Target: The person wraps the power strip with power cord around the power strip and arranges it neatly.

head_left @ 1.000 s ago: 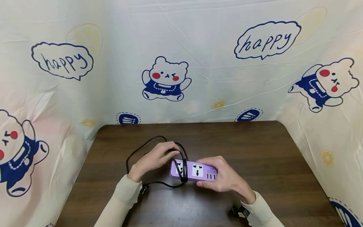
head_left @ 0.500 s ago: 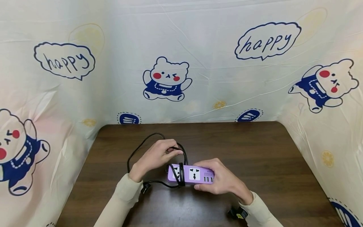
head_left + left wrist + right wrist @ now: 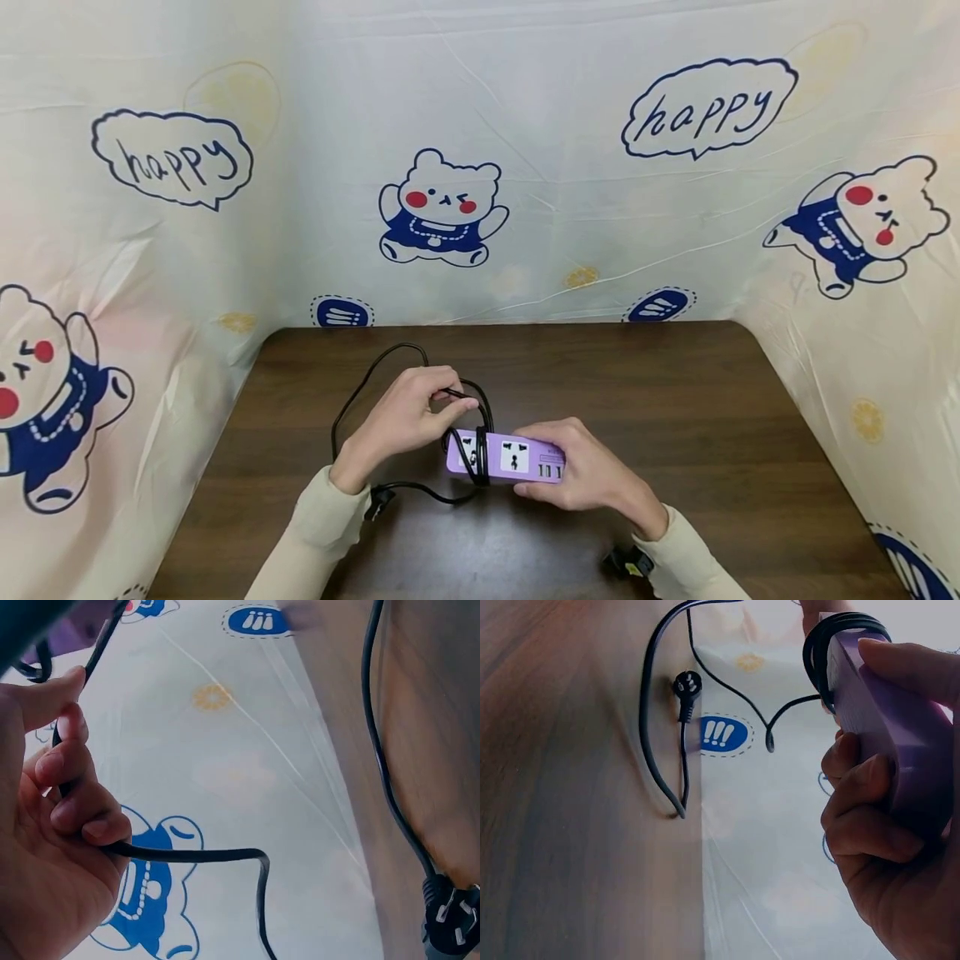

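A purple power strip (image 3: 531, 457) with white sockets and USB ports is held near the middle of the table. My right hand (image 3: 581, 467) grips its right end, thumb on one side and fingers curled round the other, as the right wrist view shows. Several turns of black cord (image 3: 482, 458) wrap round the strip's left part. My left hand (image 3: 408, 417) holds the cord just left of the strip, its fingers curled round it in the left wrist view. From that hand the cord loops behind and left, and the black plug (image 3: 454, 919) lies on the table by the left wrist.
The dark wooden table (image 3: 637, 375) has its back edge against a hanging printed cloth (image 3: 570, 208), which also runs down both sides. A small black object with a yellow mark (image 3: 628, 562) sits at the right wrist.
The power strip has shifted slightly left and toward me in the right hand. The left hand has risen a little with the cord, then drawn slightly left. Both hands keep their hold.
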Demonstrator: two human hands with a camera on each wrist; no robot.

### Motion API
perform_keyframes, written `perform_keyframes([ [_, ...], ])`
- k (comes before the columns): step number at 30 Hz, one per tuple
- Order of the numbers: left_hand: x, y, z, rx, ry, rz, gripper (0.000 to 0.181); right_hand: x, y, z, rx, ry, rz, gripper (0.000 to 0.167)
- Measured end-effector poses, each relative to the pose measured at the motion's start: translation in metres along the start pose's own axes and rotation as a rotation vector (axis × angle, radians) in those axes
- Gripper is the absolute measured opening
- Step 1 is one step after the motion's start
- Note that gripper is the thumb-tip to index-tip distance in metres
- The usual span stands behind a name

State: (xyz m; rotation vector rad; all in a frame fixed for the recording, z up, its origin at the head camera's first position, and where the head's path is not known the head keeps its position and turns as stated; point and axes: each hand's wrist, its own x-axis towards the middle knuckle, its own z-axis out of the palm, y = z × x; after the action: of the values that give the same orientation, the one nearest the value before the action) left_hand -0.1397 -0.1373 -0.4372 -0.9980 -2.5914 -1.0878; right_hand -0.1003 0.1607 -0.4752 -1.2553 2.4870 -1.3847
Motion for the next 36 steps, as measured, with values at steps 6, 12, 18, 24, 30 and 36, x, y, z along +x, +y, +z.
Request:
perform_keyframes([
  [6, -0.003, 0.012, 0.005, 0.042, 0.033, -0.003, 0.019, 0.001, 0.003, 0.003, -0.050, -0.006, -0.004, 0.048],
  [12, -0.007, 0.028, 0.014, 0.126, 0.067, -0.033, 0.025, 0.000, 0.005, 0.005, -0.117, 0.010, 0.037, 0.050],
  [18, -0.011, 0.040, 0.022, 0.180, 0.083, -0.048, 0.030, -0.002, 0.006, 0.007, -0.190, 0.074, 0.037, 0.049],
  [24, -0.014, 0.048, 0.030, 0.195, 0.108, -0.085, 0.030, -0.003, 0.009, 0.005, -0.216, 0.148, 0.054, 0.048],
  [30, -0.016, 0.054, 0.039, 0.185, 0.165, -0.122, 0.032, -0.001, 0.007, 0.004, -0.245, 0.202, 0.073, 0.049],
  [36, -0.020, 0.057, 0.051, 0.165, 0.239, -0.145, 0.037, 0.002, 0.003, 0.005, -0.274, 0.262, 0.071, 0.049],
])
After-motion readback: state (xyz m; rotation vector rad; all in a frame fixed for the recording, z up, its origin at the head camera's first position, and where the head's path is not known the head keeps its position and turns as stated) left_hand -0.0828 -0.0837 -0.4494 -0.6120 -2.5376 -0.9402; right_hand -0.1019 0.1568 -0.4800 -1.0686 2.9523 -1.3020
